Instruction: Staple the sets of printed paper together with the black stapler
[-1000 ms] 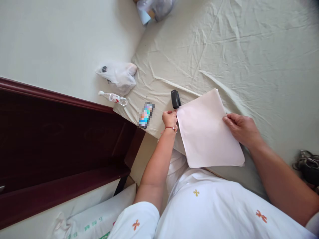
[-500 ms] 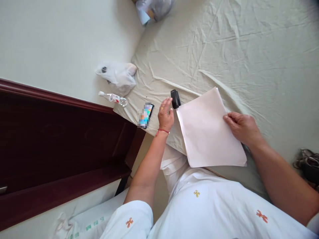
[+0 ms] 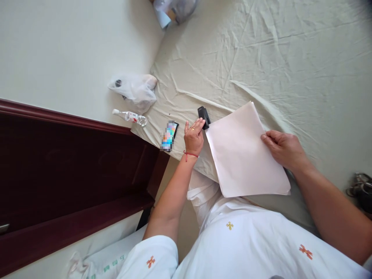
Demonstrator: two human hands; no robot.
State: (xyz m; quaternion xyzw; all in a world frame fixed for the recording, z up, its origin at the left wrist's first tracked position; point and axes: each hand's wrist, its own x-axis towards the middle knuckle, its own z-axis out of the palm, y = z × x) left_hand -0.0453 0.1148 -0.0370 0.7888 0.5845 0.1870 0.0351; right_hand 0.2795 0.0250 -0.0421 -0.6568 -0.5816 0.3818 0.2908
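A thin stack of white paper sheets (image 3: pixel 241 155) lies at the bed's edge by my lap, and its upper left corner meets a black stapler (image 3: pixel 204 117). My left hand (image 3: pixel 194 135) has its fingers stretched out, with the fingertips at the stapler's lower left side; I cannot tell how firmly they press. On the right edge of the stack, my right hand (image 3: pixel 283 149) pinches the sheets, thumb on top and the other fingers partly hidden underneath.
Left of my left hand lies a phone (image 3: pixel 169 135) with a lit, blurred screen. Beyond it are a clear plastic bottle (image 3: pixel 130 117) and a white plastic bag (image 3: pixel 136 91) by the wall. Dark cables (image 3: pixel 362 190) lie at the far right on the pale sheet (image 3: pixel 290 58).
My left hand has shifted slightly right, its fingers now tilting toward the stapler and touching its lower side. My right hand keeps its pinch on the paper.
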